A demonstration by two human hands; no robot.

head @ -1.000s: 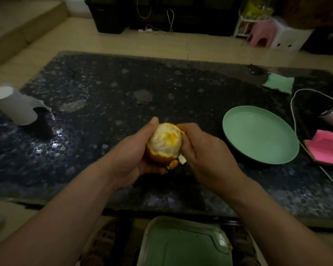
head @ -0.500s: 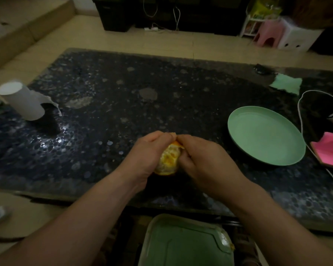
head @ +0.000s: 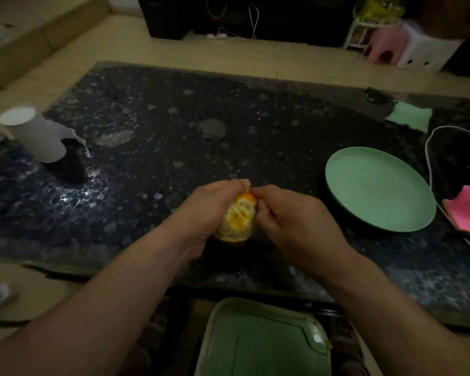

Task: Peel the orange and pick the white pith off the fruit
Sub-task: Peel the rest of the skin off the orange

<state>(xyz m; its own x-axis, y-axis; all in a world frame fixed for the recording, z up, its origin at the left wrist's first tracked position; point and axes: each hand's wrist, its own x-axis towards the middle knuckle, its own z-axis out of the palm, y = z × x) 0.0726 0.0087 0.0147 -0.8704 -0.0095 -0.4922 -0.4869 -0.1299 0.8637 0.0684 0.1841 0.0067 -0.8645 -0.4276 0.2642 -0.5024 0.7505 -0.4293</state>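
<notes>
You are mid-peel. Your left hand (head: 201,213) curls round the orange (head: 238,219), held just above the table (head: 174,131) near its near edge. Your right hand (head: 291,223) pinches the rind (head: 248,198) left at the fruit's far top, fingertips closed on it. White pith covers the near face. Next, I judge, tear that rind free, then pick pith. The green plate (head: 377,188) sits right, the green bin (head: 255,343) below you; open tabletop lies left.
</notes>
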